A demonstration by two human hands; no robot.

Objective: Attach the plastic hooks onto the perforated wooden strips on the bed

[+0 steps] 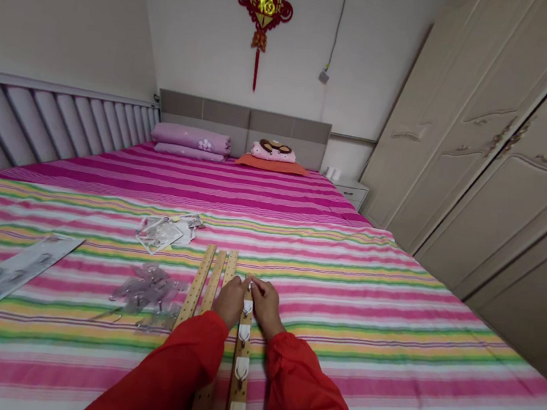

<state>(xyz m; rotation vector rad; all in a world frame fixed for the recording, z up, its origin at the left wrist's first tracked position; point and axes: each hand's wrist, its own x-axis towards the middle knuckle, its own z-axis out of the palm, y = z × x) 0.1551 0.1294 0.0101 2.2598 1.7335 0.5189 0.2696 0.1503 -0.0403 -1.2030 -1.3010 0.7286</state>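
Observation:
A narrow wooden strip (242,349) with small holes lies lengthwise on the bed in front of me. Several white hooks (242,367) sit in a row along it. At its far end, my left hand (230,301) and my right hand (266,306) meet from both sides, fingers closed around a small white hook (249,286); the fingertips partly cover it. To the left of my left hand, three more perforated wooden strips (196,285) lie side by side, partly hidden by my red sleeve.
Left of the strips lies a heap of clear plastic pieces (149,286), with small packets (166,232) beyond it. A long white package (12,275) rests farther left. Folded bedding (191,139) is by the headboard, a railing (61,130) runs along the left, and a wardrobe (487,146) stands right.

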